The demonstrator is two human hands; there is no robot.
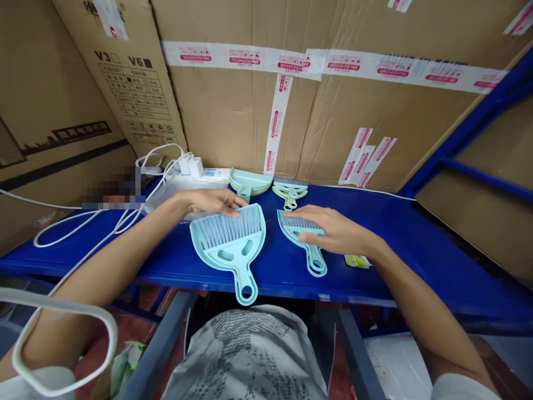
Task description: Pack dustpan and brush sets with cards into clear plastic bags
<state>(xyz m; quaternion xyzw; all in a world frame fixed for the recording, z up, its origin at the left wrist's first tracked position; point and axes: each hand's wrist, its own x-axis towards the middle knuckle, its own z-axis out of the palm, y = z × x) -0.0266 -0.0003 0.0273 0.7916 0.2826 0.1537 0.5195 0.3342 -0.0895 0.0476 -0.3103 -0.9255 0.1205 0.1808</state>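
Note:
A mint-green dustpan with a matching hand brush nested in it is at the table's front edge, its handle towards me. My left hand grips the pan's far rim, thumb on top near the bristles. Right of it lie mint-green hand brushes, apparently stacked, with grey bristles. My right hand rests over these bristles, fingers stretched and thumb apart, partly hiding them. Behind are a stack of dustpans and another stack of brushes, in pale green and yellowish tones.
A blue table carries everything. Cardboard walls close off the back. White cables, chargers and clear plastic wrap lie at the left. A yellow-green packet lies beside my right wrist.

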